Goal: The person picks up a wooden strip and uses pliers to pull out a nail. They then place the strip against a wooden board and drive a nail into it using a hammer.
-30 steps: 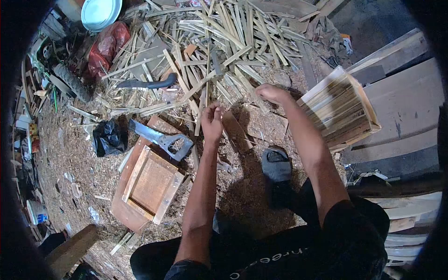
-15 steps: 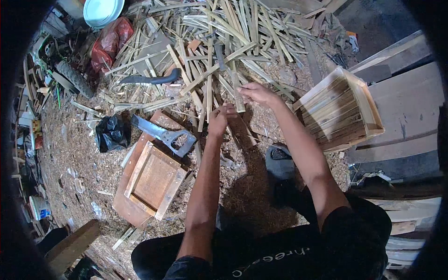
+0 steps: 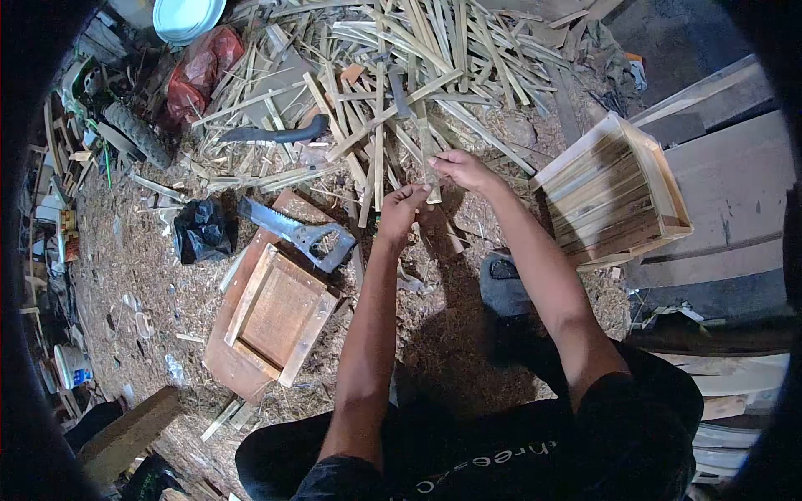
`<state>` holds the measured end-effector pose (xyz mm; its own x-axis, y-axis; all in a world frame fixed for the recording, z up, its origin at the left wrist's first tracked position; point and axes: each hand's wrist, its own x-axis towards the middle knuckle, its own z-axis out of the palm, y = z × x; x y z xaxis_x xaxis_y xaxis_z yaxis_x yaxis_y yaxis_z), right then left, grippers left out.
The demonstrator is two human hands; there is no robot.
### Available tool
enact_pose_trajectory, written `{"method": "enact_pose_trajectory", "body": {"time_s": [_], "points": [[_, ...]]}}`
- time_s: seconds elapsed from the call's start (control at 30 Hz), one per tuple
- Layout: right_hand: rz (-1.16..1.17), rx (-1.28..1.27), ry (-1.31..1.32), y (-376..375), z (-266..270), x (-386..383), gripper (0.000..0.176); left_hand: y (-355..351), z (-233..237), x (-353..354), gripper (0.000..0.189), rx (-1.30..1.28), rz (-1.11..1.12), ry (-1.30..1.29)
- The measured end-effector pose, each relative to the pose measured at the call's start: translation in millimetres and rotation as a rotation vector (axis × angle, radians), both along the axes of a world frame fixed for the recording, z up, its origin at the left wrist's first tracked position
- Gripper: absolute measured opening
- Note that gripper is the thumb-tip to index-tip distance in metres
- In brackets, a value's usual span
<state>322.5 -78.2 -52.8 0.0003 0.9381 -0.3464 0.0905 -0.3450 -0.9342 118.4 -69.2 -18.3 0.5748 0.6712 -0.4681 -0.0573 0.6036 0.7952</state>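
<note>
My right hand (image 3: 466, 171) is closed, thumb and fingers pinching the edge of a thin wooden strip (image 3: 424, 138) near its lower end. The strip points away from me, over the heap of slats. Lower down, my left hand (image 3: 402, 210) is closed too, its fingertips at the strip's near end; the fingers partly hide the contact. Left of the hands, a handsaw (image 3: 294, 231) lies on a brown board (image 3: 227, 355), beside a small wooden frame panel (image 3: 280, 316). A slatted wooden crate (image 3: 601, 196) leans on its side to the right.
A heap of loose wooden slats (image 3: 468, 50) spreads ahead. Nearby are a dark-handled tool (image 3: 280, 134), a black plastic bag (image 3: 203, 232), a red bag (image 3: 200, 75) and a small wheel (image 3: 136, 134). Large boards (image 3: 718, 192) lie at right. Sawdust and shavings cover the ground.
My left hand has moved slightly right, bringing its fingertips to the strip's near end. My right hand still pinches the strip. The whole view has shifted slightly.
</note>
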Motion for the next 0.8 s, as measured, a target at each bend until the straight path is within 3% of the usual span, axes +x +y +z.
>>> {"method": "enact_pose_trajectory", "body": {"time_s": [0.3, 0.43, 0.47, 0.53, 0.57, 0.63, 0.67, 0.73, 0.8], "points": [[-0.032, -0.132, -0.076, -5.4, 18.3, -15.6, 0.031, 1.7, -7.4, -9.7, 0.029, 0.042, -0.019, 0.068], [0.03, -0.13, 0.124, -13.9, 29.4, -26.3, 0.028, 0.4, 24.2, -14.5, 0.041, 0.147, -0.002, 0.105], [0.062, -0.179, 0.144, -16.1, 33.0, -26.1, 0.027, 7.6, -5.2, -16.3, 0.048, 0.007, -0.031, 0.046], [0.119, -0.275, 0.153, -16.6, 36.2, -20.5, 0.028, 8.8, -12.2, -16.6, 0.05, 0.126, 0.061, 0.217], [0.082, -0.283, 0.066, -17.3, 39.3, -14.1, 0.027, 10.5, -18.6, -17.4, 0.048, 0.121, 0.082, 0.259], [0.008, -0.298, -0.108, -18.7, 58.6, -2.4, 0.026, 7.3, -16.8, -15.7, 0.045, 0.068, 0.04, 0.109], [-0.041, -0.202, -0.219, -17.0, 42.5, 14.7, 0.023, 4.7, -16.1, -15.2, 0.043, 0.04, 0.018, 0.034], [-0.28, -0.091, -0.51, -9.3, -6.1, 54.6, 0.02, 1.4, -15.3, -11.7, 0.04, 0.077, -0.059, 0.128], [-0.366, -0.051, -0.868, -13.4, -2.3, 62.5, 0.026, 0.8, -17.7, -7.9, 0.037, 0.079, -0.1, 0.167]]}}
